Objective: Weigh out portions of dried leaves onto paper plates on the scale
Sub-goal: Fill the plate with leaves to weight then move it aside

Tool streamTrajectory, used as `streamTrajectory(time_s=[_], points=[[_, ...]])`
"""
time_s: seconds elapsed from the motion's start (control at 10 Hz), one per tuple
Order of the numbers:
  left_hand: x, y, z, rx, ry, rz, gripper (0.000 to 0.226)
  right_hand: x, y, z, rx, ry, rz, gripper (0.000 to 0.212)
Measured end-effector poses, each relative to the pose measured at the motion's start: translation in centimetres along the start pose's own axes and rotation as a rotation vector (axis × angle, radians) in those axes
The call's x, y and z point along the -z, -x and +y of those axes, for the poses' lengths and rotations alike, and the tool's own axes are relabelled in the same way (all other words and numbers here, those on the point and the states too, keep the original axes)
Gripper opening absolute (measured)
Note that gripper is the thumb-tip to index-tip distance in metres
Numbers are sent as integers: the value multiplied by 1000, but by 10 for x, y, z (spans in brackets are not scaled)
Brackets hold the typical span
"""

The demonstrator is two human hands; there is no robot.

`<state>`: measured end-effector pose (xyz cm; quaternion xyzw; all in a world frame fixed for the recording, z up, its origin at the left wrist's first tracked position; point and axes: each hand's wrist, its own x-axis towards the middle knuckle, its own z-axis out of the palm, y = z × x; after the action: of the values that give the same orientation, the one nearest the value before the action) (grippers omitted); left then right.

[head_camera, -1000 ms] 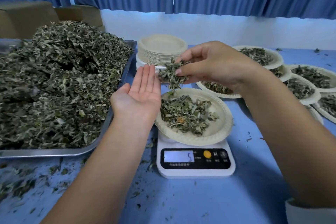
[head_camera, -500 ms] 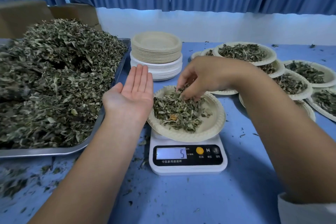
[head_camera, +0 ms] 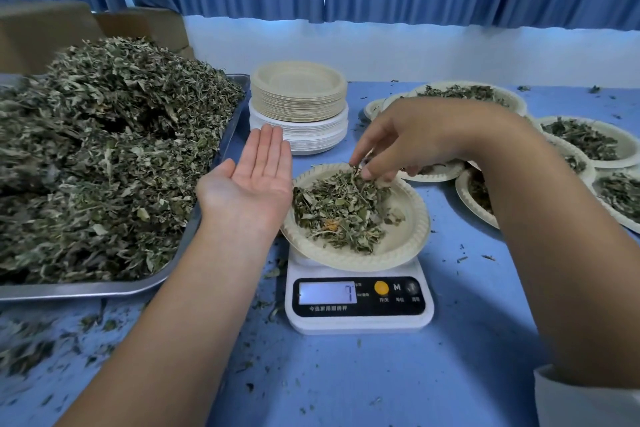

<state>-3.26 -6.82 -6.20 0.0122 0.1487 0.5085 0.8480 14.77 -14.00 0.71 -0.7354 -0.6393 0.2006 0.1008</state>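
Observation:
A white kitchen scale [head_camera: 358, 305] stands on the blue table and its display reads 7. On it lies a cream paper plate [head_camera: 405, 239] with a heap of dried leaves [head_camera: 339, 211]. My left hand [head_camera: 254, 180] hovers flat, palm up and bare, beside the plate's left rim. My right hand [head_camera: 405, 142] hangs over the plate's far edge, its fingertips pinching a few dried leaves at the top of the heap. A big metal tray [head_camera: 180, 263] on the left carries a tall mound of dried leaves [head_camera: 104, 156].
A stack of unused paper plates [head_camera: 299, 104] stands behind the scale. Several filled plates [head_camera: 585, 139] crowd the right side of the table. Leaf crumbs litter the blue tabletop [head_camera: 363, 374]. Cardboard boxes [head_camera: 45, 31] sit behind the tray, and blue curtains hang at the back.
My right hand came down from above with a clump of leaves and dropped it onto the plate. The scale reading rose from 5 to 7. My left hand stayed flat beside the plate.

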Motion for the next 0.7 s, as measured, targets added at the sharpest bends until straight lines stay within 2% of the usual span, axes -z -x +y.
streamTrajectory(time_s=[0.3, 0.5, 0.7], points=[[1, -1, 0, -5, -2, 0, 50, 3, 3, -4, 10, 96, 120, 11], [-1, -2, 0, -11, 8, 9, 50, -9, -1, -15, 154, -59, 113, 4], [-2, -1, 0, -13, 15, 14, 50, -13, -7, -15, 163, -62, 178, 4]])
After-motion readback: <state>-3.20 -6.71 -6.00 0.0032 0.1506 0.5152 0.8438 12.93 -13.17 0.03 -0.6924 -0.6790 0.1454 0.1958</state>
